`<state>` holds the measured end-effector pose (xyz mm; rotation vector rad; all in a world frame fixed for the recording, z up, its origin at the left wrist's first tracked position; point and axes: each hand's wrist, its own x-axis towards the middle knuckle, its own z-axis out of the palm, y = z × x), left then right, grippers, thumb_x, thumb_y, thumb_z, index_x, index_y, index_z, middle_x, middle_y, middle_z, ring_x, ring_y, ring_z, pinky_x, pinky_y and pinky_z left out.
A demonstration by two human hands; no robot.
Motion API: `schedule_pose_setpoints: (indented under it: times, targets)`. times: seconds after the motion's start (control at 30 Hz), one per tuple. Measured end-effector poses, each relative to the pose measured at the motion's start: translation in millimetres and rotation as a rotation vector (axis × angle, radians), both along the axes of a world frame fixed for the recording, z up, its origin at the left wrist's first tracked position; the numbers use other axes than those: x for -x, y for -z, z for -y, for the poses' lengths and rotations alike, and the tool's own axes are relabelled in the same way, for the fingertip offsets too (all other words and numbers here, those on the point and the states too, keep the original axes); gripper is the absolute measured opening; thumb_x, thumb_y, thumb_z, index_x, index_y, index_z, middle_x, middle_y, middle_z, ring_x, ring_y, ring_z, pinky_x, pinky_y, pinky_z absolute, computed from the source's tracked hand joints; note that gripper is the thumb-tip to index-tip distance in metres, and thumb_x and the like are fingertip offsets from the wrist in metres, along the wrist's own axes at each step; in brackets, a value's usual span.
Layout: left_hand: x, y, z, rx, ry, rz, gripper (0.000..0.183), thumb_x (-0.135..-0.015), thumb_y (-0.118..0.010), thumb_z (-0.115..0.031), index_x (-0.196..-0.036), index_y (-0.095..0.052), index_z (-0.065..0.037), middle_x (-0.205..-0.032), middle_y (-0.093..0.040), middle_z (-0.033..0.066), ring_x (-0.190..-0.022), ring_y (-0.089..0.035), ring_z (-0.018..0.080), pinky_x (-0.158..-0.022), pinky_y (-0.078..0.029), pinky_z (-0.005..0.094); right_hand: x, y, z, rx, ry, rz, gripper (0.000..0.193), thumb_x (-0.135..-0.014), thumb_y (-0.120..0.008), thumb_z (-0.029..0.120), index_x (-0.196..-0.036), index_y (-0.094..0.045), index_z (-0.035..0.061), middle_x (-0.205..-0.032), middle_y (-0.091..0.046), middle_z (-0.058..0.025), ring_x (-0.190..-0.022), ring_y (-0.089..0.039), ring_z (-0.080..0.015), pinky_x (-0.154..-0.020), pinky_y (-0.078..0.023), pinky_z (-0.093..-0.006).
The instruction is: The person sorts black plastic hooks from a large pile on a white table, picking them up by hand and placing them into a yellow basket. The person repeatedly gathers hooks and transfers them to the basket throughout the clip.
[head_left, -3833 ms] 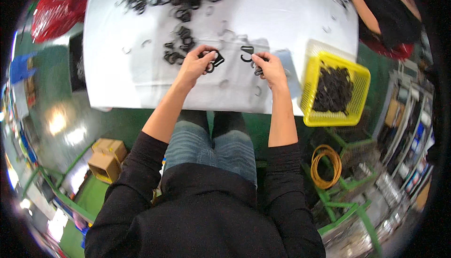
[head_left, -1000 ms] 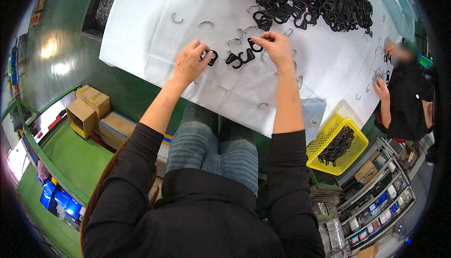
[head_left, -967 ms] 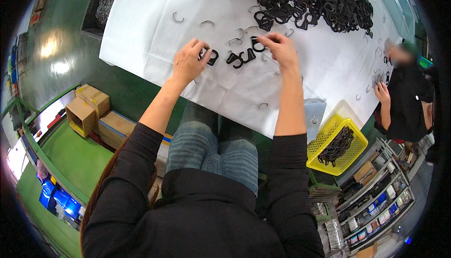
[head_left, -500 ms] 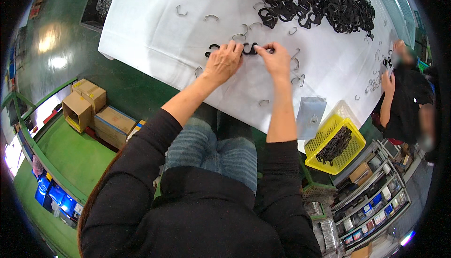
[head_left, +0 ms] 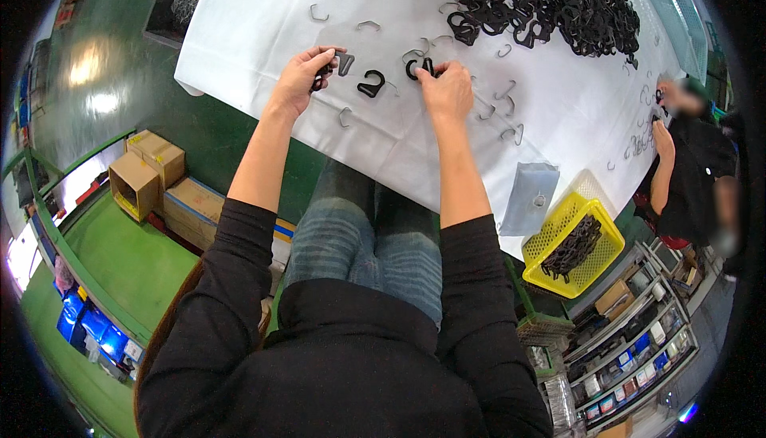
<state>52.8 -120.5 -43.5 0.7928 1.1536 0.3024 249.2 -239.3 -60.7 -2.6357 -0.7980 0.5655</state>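
Note:
Over the white-covered table (head_left: 247, 47), my left hand (head_left: 295, 85) is closed in a pinch on a black plastic hook (head_left: 345, 64); more black pieces show beneath its fingers. My right hand (head_left: 448, 93) has its fingers closed on another black hook (head_left: 412, 69), partly hidden behind the fingertips. Between the two hands a loose black hook (head_left: 372, 89) lies flat on the cloth. Bent wire clips are scattered around, such as one wire clip (head_left: 368, 24) beyond my hands and another wire clip (head_left: 344, 116) nearer me.
A big heap of black hooks (head_left: 550, 7) covers the far right. At the near right edge are a grey-blue box (head_left: 530, 199) and a yellow basket (head_left: 539, 277) holding dark pieces. Another person's hand (head_left: 664, 141) works at the right. Cardboard boxes (head_left: 191, 203) stand left.
My left hand has moved left, away from my right hand, with a black hook in its fingers. A loose hook now lies between them. My right hand has shifted slightly left.

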Motion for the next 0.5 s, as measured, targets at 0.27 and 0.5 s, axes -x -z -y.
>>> schedule_pose_setpoints:
  times: [0.27,0.5]
  targets:
    - [7.4,-4.0,11.8,0.162,-0.114,0.117,0.021,-0.083,-0.064,-0.026,-0.082,-0.057,-0.006,-0.067,-0.049,-0.0023,-0.058,-0.046,0.0084,-0.05,-0.036,0.0221,-47.3,5.7,24.0,-0.33,0.062,-1.24,0.014,-0.073,-0.063,0.01,-0.086,-0.057,0.0076,-0.092,-0.057,-0.0089,-0.083,-0.057,-0.0233,-0.055,-0.045,-0.0283]
    - [-30.0,8.9,68.5,-0.934,0.567,-0.749,0.028,-0.076,-0.068,-0.029,-0.088,-0.055,-0.007,-0.07,-0.06,0.0089,-0.067,-0.06,0.0261,-0.06,-0.046,0.0367,-50.8,-6.0,67.0,-0.949,0.125,-1.858,0.029,-0.079,-0.058,0.007,-0.107,-0.052,0.0078,-0.097,-0.056,-0.0119,-0.094,-0.056,-0.0303,-0.052,-0.047,-0.0271]
